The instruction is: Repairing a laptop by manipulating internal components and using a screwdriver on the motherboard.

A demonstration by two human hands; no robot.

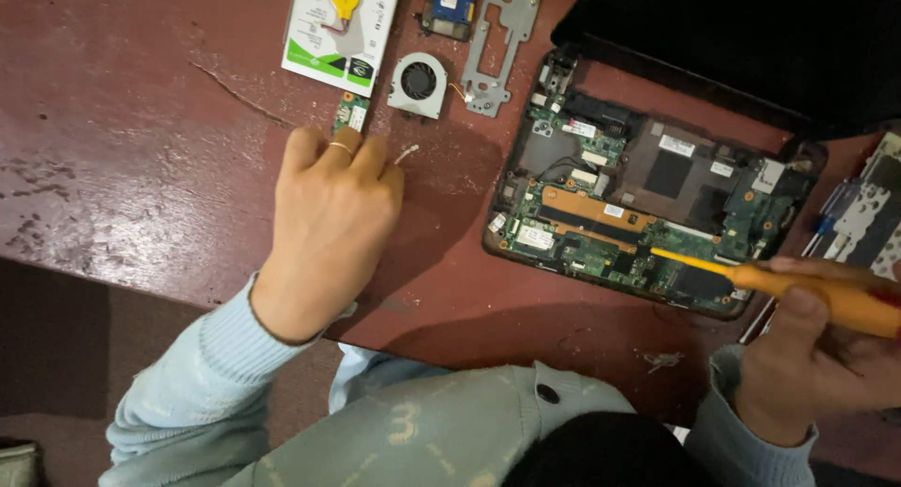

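Observation:
An opened laptop base (pixel 648 205) lies on the dark red table (pixel 141 140), its green circuit board and copper heat pipe exposed. My right hand (pixel 826 356) grips a yellow-orange screwdriver (pixel 807 290) whose tip rests over the board's lower right part. My left hand (pixel 328 224), with a ring on one finger, lies knuckles-up on the table, its fingertips on a small green circuit board (pixel 351 112). A short white wire end (pixel 405 153) pokes out beside the fingers.
Laid out at the table's far edge are a hard drive with a yellow coin cell (pixel 340 22), a small cooling fan (pixel 419 83), a grey metal bracket (pixel 499 46) and a blue module (pixel 452 4). The black laptop lid (pixel 751 37) rises behind the base. More parts (pixel 868 215) lie at right.

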